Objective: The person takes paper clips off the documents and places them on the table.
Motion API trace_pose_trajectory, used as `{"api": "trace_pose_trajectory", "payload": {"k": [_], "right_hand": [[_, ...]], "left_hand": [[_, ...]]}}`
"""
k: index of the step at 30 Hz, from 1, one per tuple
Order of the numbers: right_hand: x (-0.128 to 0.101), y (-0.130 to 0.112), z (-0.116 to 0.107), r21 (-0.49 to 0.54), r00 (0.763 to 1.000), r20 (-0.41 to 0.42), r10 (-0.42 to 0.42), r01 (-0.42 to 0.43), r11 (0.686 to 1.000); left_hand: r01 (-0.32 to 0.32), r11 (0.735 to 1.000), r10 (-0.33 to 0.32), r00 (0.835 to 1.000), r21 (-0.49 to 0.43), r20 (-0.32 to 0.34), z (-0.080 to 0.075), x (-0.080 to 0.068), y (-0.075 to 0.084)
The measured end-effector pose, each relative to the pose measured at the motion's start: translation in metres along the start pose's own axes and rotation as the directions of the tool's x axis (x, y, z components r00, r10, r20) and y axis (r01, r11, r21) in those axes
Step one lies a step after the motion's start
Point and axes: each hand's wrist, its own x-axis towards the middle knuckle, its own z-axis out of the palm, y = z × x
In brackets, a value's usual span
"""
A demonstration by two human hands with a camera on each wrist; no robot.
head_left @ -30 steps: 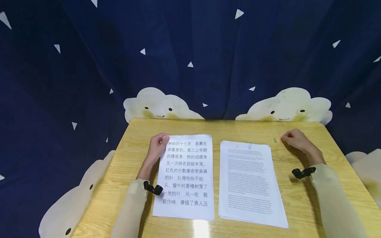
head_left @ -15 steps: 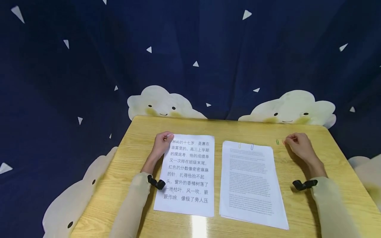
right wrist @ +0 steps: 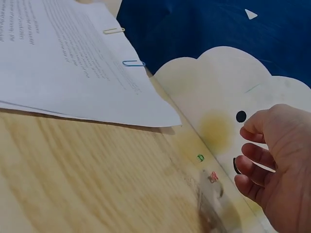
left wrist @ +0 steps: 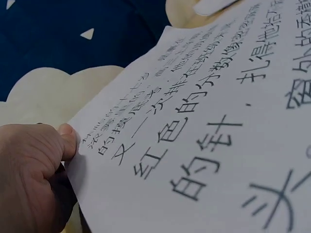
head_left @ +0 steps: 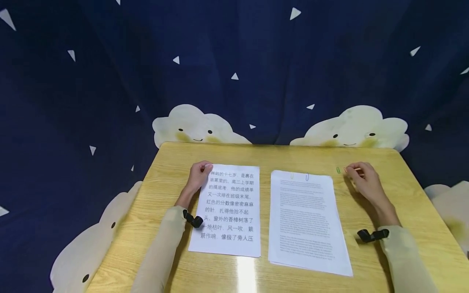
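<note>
My left hand [head_left: 198,176] pinches the upper left corner of a printed sheet with large Chinese characters [head_left: 231,211]. The left wrist view shows its thumb [left wrist: 67,138] on top of that sheet, the other fingers mostly hidden. At the far right of the table, my right hand [head_left: 363,181] hovers with loosely bent fingers. The right wrist view shows nothing between them. Close by its fingertips lies a red paper clip [right wrist: 214,177] on the wood. A green paper clip [head_left: 338,170] lies just left of the red one.
Beside the Chinese sheet lies a stack of papers [head_left: 305,228] in small print. A yellow paper clip [right wrist: 113,31] and a blue paper clip [right wrist: 133,63] sit on its top edge. Behind the wooden table [head_left: 264,156] hangs a dark blue curtain [head_left: 234,49] with cloud figures.
My right hand has lifted slightly off the red clip, which shows more now. The left hand stays at the sheet's corner with a small shift. The head view has swayed a little.
</note>
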Motion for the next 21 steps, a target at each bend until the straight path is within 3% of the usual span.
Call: {"api": "trace_pose_trajectory", "payload": {"k": [3, 6, 9, 11, 16, 21], "right_hand": [[-0.003, 0.001, 0.000, 0.010, 1.000, 0.010, -0.005, 0.005, 1.000], [-0.008, 0.003, 0.001, 0.018, 1.000, 0.023, -0.010, 0.009, 1.000], [-0.014, 0.004, 0.003, 0.027, 0.999, 0.033, -0.021, 0.020, 0.999], [-0.016, 0.003, 0.006, 0.035, 0.999, 0.028, -0.037, 0.036, 0.999], [-0.021, -0.001, 0.015, 0.044, 0.998, 0.030, -0.051, 0.050, 0.998], [-0.026, 0.000, 0.023, 0.073, 0.997, 0.036, -0.074, 0.071, 0.995]], "left_hand": [[-0.039, 0.999, 0.039, 0.999, 0.032, -0.009, 0.002, 0.002, 0.004], [-0.081, 0.989, 0.089, 0.994, 0.123, -0.061, 0.007, 0.003, 0.012], [-0.117, 0.980, 0.135, 0.985, 0.162, -0.105, 0.018, 0.000, 0.027], [-0.150, 0.978, 0.165, 0.982, 0.146, -0.095, 0.029, -0.002, 0.041], [-0.249, 0.968, 0.247, 0.967, 0.024, 0.055, 0.073, -0.009, 0.073], [-0.276, 0.961, 0.271, 0.928, -0.016, 0.254, 0.122, -0.015, 0.093]]}}
